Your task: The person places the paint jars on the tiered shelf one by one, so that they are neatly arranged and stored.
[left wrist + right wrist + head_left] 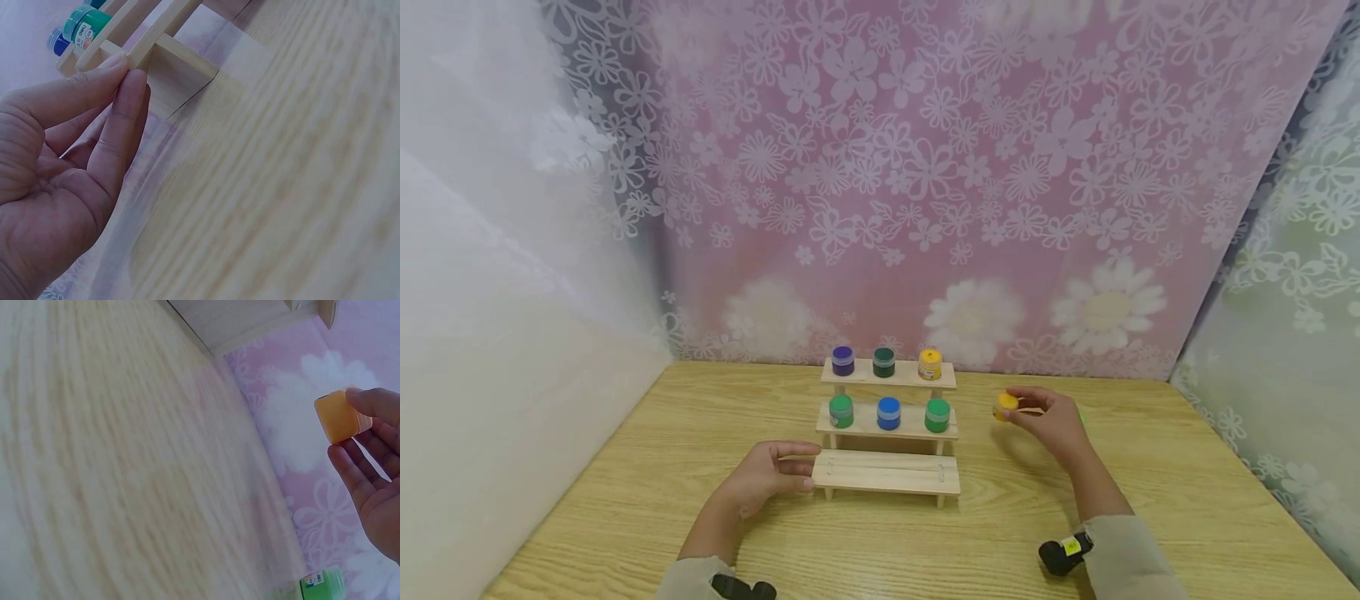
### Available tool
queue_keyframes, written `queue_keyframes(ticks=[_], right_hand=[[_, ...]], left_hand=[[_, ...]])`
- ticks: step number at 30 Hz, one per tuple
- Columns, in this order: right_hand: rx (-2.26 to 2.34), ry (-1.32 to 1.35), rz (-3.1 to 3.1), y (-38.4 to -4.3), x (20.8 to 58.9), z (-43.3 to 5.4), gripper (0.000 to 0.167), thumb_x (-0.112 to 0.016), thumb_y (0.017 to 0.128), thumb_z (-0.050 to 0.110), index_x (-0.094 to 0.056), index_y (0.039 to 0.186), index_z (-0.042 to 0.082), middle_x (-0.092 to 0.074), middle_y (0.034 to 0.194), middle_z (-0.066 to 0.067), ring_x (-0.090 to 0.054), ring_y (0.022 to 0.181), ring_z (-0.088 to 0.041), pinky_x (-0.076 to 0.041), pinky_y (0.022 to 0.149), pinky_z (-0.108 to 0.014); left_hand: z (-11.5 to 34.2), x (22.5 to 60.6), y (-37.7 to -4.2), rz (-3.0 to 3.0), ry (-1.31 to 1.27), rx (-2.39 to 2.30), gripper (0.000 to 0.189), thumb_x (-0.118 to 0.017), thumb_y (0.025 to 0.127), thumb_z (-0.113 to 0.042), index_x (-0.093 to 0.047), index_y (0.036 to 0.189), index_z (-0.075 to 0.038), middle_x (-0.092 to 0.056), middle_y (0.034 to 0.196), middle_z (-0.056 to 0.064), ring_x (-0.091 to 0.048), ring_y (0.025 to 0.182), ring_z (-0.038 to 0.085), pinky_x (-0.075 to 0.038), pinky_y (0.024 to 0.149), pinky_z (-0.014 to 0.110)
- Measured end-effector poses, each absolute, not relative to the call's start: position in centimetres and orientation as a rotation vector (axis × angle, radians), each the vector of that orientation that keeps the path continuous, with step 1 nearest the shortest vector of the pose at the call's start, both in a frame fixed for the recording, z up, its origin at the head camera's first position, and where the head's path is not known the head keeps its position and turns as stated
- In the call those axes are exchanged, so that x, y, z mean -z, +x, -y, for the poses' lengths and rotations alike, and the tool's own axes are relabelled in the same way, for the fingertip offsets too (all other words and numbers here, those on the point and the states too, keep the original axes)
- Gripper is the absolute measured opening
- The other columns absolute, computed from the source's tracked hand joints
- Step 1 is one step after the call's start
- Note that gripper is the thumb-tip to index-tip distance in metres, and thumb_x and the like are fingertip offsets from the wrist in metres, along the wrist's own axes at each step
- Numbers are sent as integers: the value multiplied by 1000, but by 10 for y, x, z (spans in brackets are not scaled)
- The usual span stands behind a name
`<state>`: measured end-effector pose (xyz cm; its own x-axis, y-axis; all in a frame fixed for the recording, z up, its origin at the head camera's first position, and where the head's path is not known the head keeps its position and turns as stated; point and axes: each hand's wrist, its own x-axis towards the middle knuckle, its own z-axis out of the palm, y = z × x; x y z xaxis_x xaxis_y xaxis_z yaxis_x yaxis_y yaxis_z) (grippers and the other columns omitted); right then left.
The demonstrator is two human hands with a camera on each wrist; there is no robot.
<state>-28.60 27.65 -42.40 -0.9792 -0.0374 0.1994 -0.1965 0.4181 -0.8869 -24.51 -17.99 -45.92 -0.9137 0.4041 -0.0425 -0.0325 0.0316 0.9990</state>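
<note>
A three-step wooden rack (887,477) stands on the table, its lowest step bare. My left hand (763,479) pinches the left end of that step between thumb and fingers, as the left wrist view shows up close. To the right of the rack, my right hand (1051,423) holds a small yellow paint jar (1004,407) above the table, thumb on one side and fingers on the other. On the top step sit a purple jar (842,362), a dark green jar (883,363) and a yellow jar (929,365). The middle step bears a green jar (841,412), a blue jar (888,413) and another green jar (937,415).
Behind my right hand, mostly hidden in the head view, a light green jar (322,586) shows at the bottom of the right wrist view. The wood-grain table (647,492) ends at a pink flowered curtain (880,183). Pale sheets hang at both sides.
</note>
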Motion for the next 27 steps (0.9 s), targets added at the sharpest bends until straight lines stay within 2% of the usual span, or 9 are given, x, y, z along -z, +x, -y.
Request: queue_keyframes(ticks=[12, 22, 27], right_hand=[[-1654, 318, 2494, -274, 414, -266, 53, -79, 84, 25, -62, 128, 3, -59, 121, -20, -66, 103, -31, -57, 81, -29], [-1661, 437, 2469, -261, 405, -255, 46, -80, 83, 21, -64, 123, 3, -62, 117, -18, -68, 97, -23, -58, 79, -28], [-1687, 508, 2441, -255, 399, -249, 43, -80, 83, 16, -65, 121, 3, -61, 115, -19, -67, 97, -29, -58, 78, -30]], left_hand=[[180, 458, -245, -1999, 374, -1958, 54, -78, 79, 3, -57, 129, 9, -66, 115, 18, -65, 100, 24, -58, 81, 37], [179, 457, -245, -1989, 384, -1964, 53, -78, 79, 3, -58, 128, 10, -66, 114, 18, -65, 100, 25, -57, 81, 36], [179, 457, -244, -1999, 386, -1959, 53, -78, 79, 3, -58, 128, 10, -67, 114, 18, -65, 100, 25, -57, 81, 35]])
